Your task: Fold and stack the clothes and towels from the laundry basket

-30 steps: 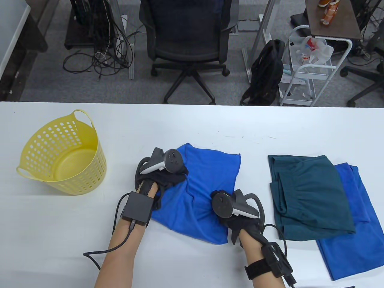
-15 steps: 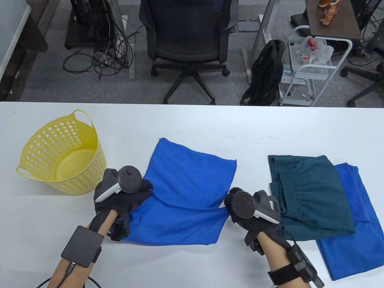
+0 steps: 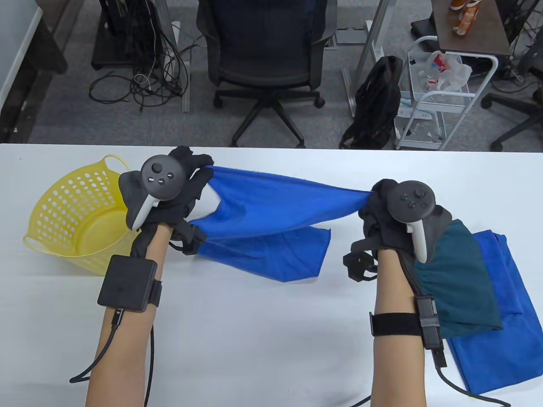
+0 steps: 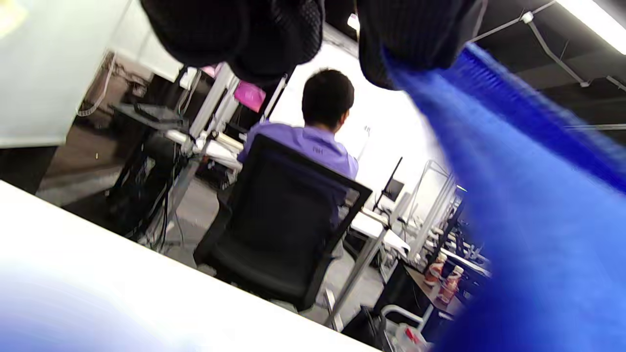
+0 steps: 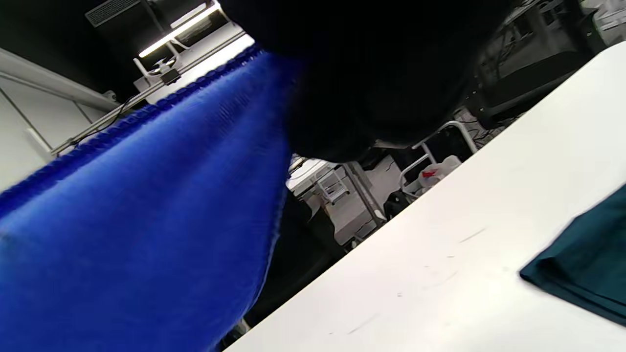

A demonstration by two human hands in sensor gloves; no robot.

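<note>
Left hand: raised above the white table, fingers curled round one top corner of the blue towel; a tight grip. Tracker on the back of the hand, a black box strapped to the forearm.

Right hand: raised to much the same height, fingers bunched round the opposite top corner of the same towel; also a firm grip.

Blue towel: stretched between the two hands in the air, top edge sagging slightly in the middle, lower part hanging down with its bottom edge at or near the table surface; contact cannot be told from above.

Folded pile, right side of the table: a dark teal garment lying on top of a second blue cloth, both flat on the table. The right forearm crosses in front of the teal piece's left edge.

Laundry basket: yellow, perforated, two loop handles, standing upright at the table's left, just beside the left hand. Interior visible to the bottom; nothing seen inside.

Left wrist view only: gloved fingertips clamped on the towel's edge, and beyond the table a seated person with back turned, in a black office chair.

Right wrist view only: the towel's stitched hem running from the dark glove, and a corner of the teal garment lying on the tabletop.
</note>
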